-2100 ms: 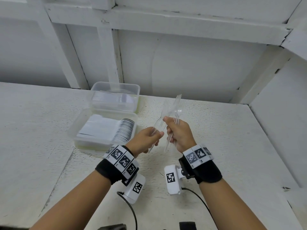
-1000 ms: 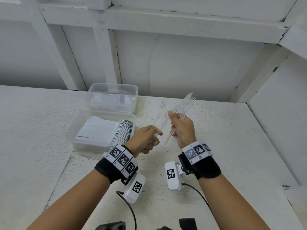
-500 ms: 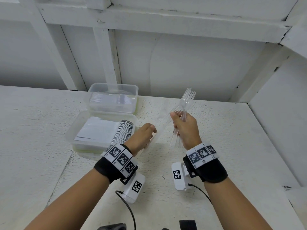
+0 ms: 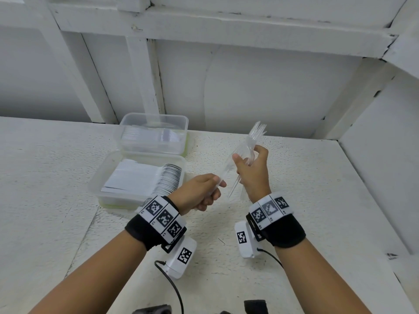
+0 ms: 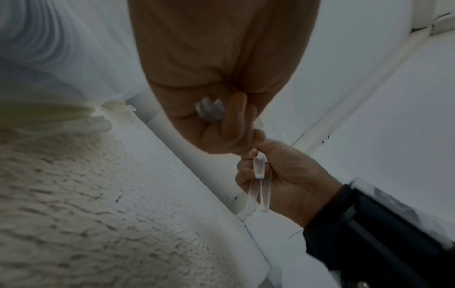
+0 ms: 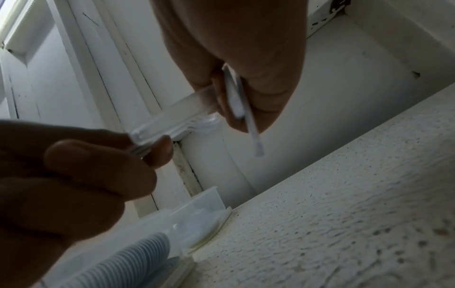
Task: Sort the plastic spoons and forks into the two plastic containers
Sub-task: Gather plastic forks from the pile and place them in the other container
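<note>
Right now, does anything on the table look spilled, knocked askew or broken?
Nothing stands out. Both containers, the near one with stacked spoons and the far one, sit upright side by side. The right hand grips a bundle of forks; the left hand pinches one clear utensil. No loose cutlery shows.

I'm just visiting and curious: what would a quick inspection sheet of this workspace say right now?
Surface: white textured table, bare where visible.
Job's things: clear forks bunched in the right hand; near container holds stacked white spoons; far container holds clear cutlery.
Clutter: nothing seen.
Grippers: right hand grips the bunch; left hand pinches one clear piece by its handle.
Cables: black cable and another run from the wrist cameras.
Surroundings: white wall with beams.
</note>
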`<action>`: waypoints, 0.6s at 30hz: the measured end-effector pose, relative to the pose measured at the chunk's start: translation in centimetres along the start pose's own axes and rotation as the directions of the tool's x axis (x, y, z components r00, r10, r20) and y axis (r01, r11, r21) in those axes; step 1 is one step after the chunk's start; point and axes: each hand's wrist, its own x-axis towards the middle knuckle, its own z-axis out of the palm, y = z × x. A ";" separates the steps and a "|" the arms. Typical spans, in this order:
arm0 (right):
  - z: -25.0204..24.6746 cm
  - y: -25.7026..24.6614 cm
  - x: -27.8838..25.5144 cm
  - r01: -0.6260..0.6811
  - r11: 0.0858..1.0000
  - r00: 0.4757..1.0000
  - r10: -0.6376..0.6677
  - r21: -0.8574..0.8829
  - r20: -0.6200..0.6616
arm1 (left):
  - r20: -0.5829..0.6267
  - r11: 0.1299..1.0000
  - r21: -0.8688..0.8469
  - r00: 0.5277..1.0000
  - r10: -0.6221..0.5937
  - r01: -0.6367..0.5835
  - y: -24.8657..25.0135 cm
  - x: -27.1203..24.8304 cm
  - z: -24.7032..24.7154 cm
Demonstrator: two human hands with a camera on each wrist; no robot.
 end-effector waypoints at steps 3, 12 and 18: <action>-0.2 0.0 0.2 -0.057 0.994 0.997 0.062 -0.098 0.056 | -0.013 1.000 0.014 1.000 0.012 -0.011 0.1 0.0 0.0; -0.1 -0.1 0.0 -0.038 0.999 0.994 0.041 -0.022 0.106 | 0.129 0.938 -0.292 0.979 -0.157 0.189 0.9 0.6 -0.6; 0.0 -0.2 -0.3 -0.073 0.997 0.996 0.071 0.032 0.056 | -0.042 0.938 -0.341 0.996 -0.077 0.058 0.6 0.9 -0.4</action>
